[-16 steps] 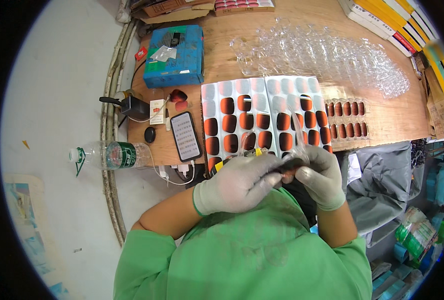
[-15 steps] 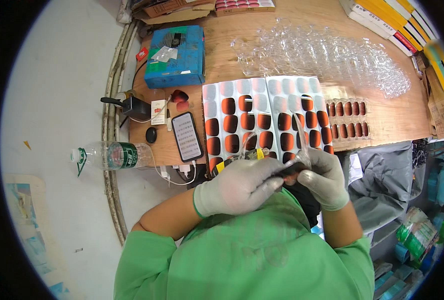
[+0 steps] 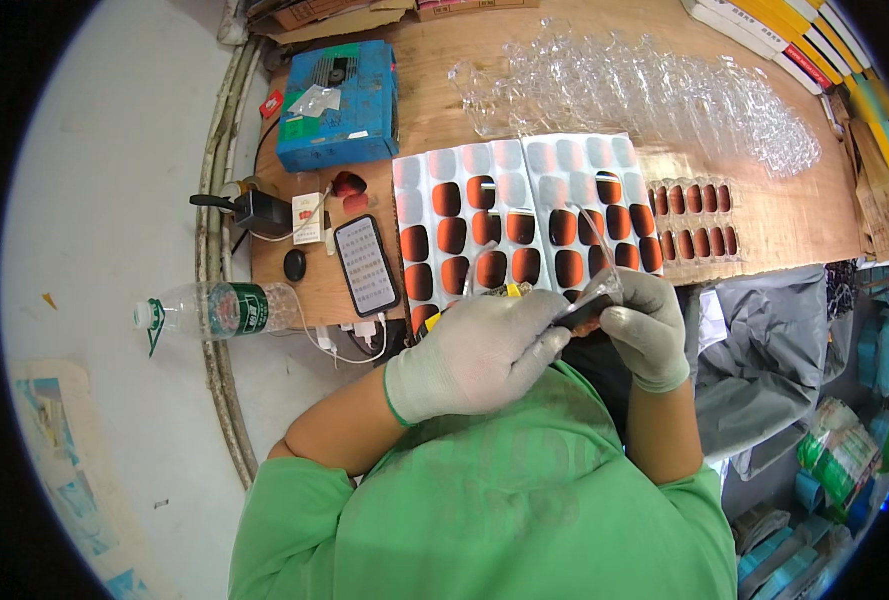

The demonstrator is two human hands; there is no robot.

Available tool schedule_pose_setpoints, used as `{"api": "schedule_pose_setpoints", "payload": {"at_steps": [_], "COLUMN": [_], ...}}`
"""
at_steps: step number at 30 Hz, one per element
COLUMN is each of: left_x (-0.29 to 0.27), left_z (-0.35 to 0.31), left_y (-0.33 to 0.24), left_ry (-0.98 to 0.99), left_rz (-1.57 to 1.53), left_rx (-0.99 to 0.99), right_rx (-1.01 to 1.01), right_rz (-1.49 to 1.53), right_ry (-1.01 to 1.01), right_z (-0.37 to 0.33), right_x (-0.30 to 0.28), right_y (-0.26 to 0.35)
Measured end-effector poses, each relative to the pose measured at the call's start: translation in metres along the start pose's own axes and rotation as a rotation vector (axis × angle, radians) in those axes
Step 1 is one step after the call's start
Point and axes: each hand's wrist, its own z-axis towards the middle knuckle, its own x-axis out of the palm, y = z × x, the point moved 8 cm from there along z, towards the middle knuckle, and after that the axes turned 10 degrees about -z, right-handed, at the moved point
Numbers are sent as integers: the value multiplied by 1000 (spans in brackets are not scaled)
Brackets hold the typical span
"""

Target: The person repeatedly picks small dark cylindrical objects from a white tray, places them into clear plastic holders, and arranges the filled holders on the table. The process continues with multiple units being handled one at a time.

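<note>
Both my hands wear pale grey gloves and meet at the near edge of the table. Between them is a clear plastic glasses frame (image 3: 598,295), its thin temples pointing away from me. My left hand (image 3: 479,352) grips the frame's left side, thumb against a dark tinted lens (image 3: 576,314). Thumb and fingers of my right hand (image 3: 649,330) pinch the right side. How the lens sits in the rim is hidden by my fingers. Just beyond lies a white lens tray (image 3: 520,208), with rows of orange-to-black lenses and several greyish spots.
A heap of clear frames (image 3: 634,95) covers the far table. Frames with dark lenses (image 3: 696,220) stand in rows to the right. At left are a blue box (image 3: 339,110), a phone (image 3: 367,266), a black charger (image 3: 264,212) and a plastic bottle (image 3: 214,310). Boxes (image 3: 764,45) are stacked far right.
The view has shifted slightly, moving the table items a little up and left. Both hands keep their hold on the glasses frame, which has tilted a little.
</note>
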Motion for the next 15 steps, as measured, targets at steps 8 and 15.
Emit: {"api": "schedule_pose_setpoints", "payload": {"at_steps": [8,15], "left_x": [-8,-11], "left_z": [-10,-15], "left_y": [1,0], "left_ry": [-133,-171], "left_rz": [147,140], "left_rx": [-18,45], "right_rx": [39,-40], "right_rz": [-381,-454], "right_ry": [-155,-196], "right_z": [-3,-2], "right_x": [-3,9], "right_y": [-7,4]}}
